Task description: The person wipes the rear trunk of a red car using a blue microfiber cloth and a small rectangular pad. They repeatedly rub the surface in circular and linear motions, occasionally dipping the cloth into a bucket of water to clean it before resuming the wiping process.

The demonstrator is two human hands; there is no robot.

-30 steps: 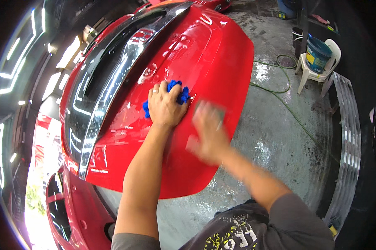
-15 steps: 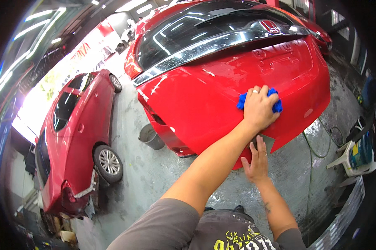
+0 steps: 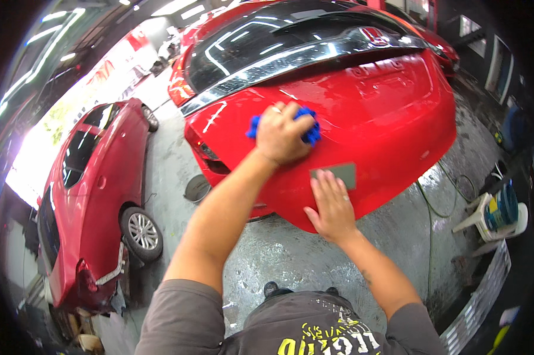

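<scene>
Looking down through the head view: see the left hand (image 3: 285,133) on the red panel (image 3: 391,142), with fingers bent and closed over a bunched blue cloth (image 3: 312,127) spilling out on both sides. Find the right hand (image 3: 333,207) lower in view and further right, with fingers straight and close together and thumb spread away, gripping nothing; under the fingers, resting flat on the panel, a grey sheet (image 3: 347,176). Cannot tell the pressure, nor the underside of the sheet.

Could scratch the panel, at a guess, by trapping grit beneath cloth or sheet. Could score a line by tipping the sheet onto one corner or loading only the fingertips. Could also lose the sheet over the panel's near edge, for want of any grip beyond flat contact. Might knock the chrome strip (image 3: 279,66) by straying too far up with the cloth, or miss a patch because of bright reflections. After dropping either piece on the floor (image 3: 249,266), could carry dirt back to the panel.
</scene>
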